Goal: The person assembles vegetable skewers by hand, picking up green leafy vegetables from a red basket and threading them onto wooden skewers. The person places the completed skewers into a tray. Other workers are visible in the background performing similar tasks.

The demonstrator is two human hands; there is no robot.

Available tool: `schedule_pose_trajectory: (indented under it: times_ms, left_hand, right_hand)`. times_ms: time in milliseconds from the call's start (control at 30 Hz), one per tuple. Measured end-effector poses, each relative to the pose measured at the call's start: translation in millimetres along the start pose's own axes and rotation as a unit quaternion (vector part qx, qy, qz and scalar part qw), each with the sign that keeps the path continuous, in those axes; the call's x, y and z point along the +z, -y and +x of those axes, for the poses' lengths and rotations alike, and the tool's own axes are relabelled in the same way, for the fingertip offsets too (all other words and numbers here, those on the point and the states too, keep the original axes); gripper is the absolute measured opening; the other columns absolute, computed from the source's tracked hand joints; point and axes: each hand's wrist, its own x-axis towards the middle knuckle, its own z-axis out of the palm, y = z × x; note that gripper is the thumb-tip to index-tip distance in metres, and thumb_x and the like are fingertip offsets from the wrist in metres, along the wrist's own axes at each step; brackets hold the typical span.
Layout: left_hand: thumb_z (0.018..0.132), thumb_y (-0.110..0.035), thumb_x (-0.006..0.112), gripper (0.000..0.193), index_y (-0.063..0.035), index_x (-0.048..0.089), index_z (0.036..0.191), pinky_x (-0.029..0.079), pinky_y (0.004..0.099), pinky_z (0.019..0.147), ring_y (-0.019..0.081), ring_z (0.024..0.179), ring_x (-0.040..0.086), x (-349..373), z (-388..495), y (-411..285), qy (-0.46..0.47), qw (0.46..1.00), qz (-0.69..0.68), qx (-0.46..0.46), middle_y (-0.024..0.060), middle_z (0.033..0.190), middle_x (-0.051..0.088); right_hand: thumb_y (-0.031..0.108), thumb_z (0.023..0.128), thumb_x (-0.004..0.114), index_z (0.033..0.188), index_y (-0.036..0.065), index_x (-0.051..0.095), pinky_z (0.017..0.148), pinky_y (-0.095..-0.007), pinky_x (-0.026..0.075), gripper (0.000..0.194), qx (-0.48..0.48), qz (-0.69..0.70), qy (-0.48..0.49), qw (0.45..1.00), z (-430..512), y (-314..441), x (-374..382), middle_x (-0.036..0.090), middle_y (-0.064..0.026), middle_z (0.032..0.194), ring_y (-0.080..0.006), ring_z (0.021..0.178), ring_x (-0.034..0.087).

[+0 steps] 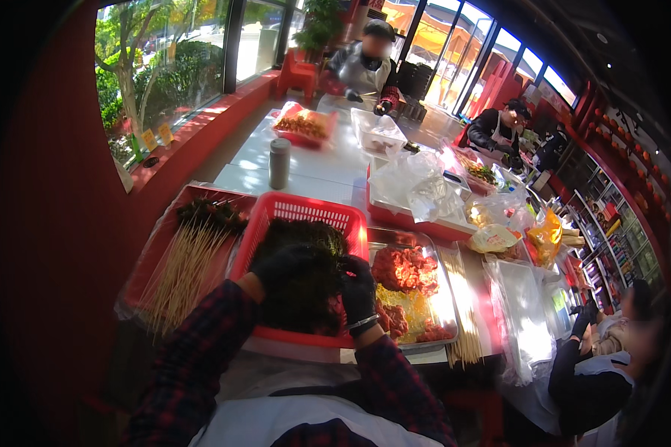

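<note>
My left hand (291,267), in a black glove, is over dark leafy greens (299,307) in a red plastic basket (319,208). My right hand (359,285), also black-gloved, is at the basket's right side with its fingers bent near the greens. Whether either hand grips anything is hard to tell against the dark greens. Left of the basket, a plastic-lined red tray (145,290) holds wooden skewers (187,268) with dark greens at their far ends. To the right, a metal tray (450,313) carries red marinated meat (405,269). Bare wooden skewers (463,313) lie beside it.
Beyond the basket stand a grey canister (279,163), a red tray of skewered food (305,125) and a white container (377,131). Clear plastic bags (419,179) lie on a box. Co-workers are across the table and at right. A red wall (61,223) rises at left.
</note>
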Motion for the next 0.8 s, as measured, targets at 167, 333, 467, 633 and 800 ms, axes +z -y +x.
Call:
schedule_pose_trajectory:
  times_ms: [167,333,467,633,800]
  left_hand:
    - [0.080,-0.004,0.053,0.017,0.0012,0.057,0.095,0.045,0.0268,0.076,0.0158,0.085,0.055,3.0,1.4,17.8,-0.052,0.959,0.272,0.058,0.0082,0.093,0.058]
    - [0.074,0.000,0.056,0.015,0.0002,0.058,0.089,0.045,0.0269,0.069,0.0184,0.079,0.056,18.7,-0.1,23.1,-0.082,0.960,0.237,0.122,0.0100,0.081,0.057]
    - [0.072,0.001,0.054,0.016,-0.0008,0.058,0.086,0.045,0.0280,0.066,0.0220,0.075,0.056,36.9,-6.8,9.9,-0.079,0.913,0.357,0.181,0.0119,0.079,0.056]
    - [0.073,-0.003,0.054,0.012,-0.0016,0.058,0.085,0.045,0.0293,0.066,0.0244,0.074,0.056,54.9,-15.5,-4.6,-0.064,0.798,0.543,0.253,0.0130,0.080,0.056]
    - [0.074,-0.006,0.056,0.016,-0.0019,0.057,0.090,0.046,0.0292,0.068,0.0257,0.077,0.057,59.0,-14.0,-9.0,-0.040,0.779,0.561,0.279,0.0129,0.083,0.057]
  right_hand:
    - [-0.006,0.075,0.053,0.104,0.000,0.054,0.080,-0.0255,0.043,0.030,0.055,0.132,0.070,0.987,-1.0,8.7,-0.2,0.058,-0.0071,0.097,-0.0136,0.091,0.053]
    - [-0.005,0.074,0.054,0.094,0.000,0.057,0.073,-0.0234,0.045,0.021,0.061,0.110,0.095,0.988,1.2,8.9,0.1,0.060,-0.0052,0.086,-0.0115,0.080,0.055]
    - [-0.006,0.071,0.054,0.088,0.000,0.058,0.069,-0.0227,0.045,0.018,0.090,0.154,0.064,0.982,-0.5,16.0,-0.6,0.060,-0.0040,0.080,-0.0111,0.075,0.055]
    - [-0.004,0.071,0.054,0.083,0.001,0.058,0.066,-0.0237,0.046,0.014,0.156,0.220,0.059,0.961,2.5,10.9,-5.4,0.059,-0.0043,0.076,-0.0123,0.071,0.056]
    - [-0.006,0.070,0.051,0.081,0.001,0.058,0.064,-0.0237,0.046,0.015,0.172,0.285,0.040,0.942,3.6,-5.7,-7.2,0.058,-0.0037,0.073,-0.0121,0.067,0.055]
